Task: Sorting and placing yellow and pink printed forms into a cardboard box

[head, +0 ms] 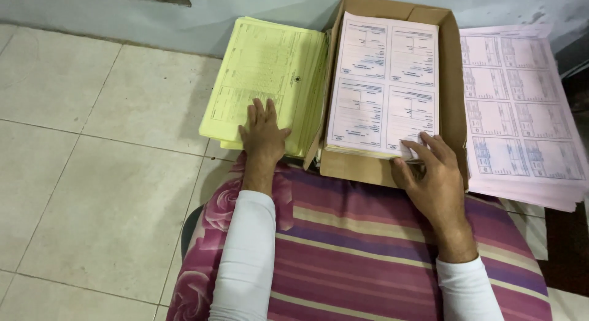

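Pale tiled floor, grey-blue wall along the far edge. The person sits on the floor with a striped pink and purple cloth across the lap; white sleeves reach to both wrists. Three lots of paper lie side by side ahead of the lap. Left: yellow stack of printed forms, flat on the tiles, its right edge just beside the box. Centre: shallow cardboard box, open at the top, holding a pale pink stack with four printed panels on the top sheet. Right: a second pink stack, loose on the floor, printed in a grid of blue panels, touching the box wall. Left hand lies flat, palm down, fingers spread slightly, pressing the near edge of the yellow stack; it grips nothing. Right hand rests at the near right corner of the pale pink stack in the box, fingers curled, fingertips on the sheet edges; whether a sheet is pinched cannot be told.
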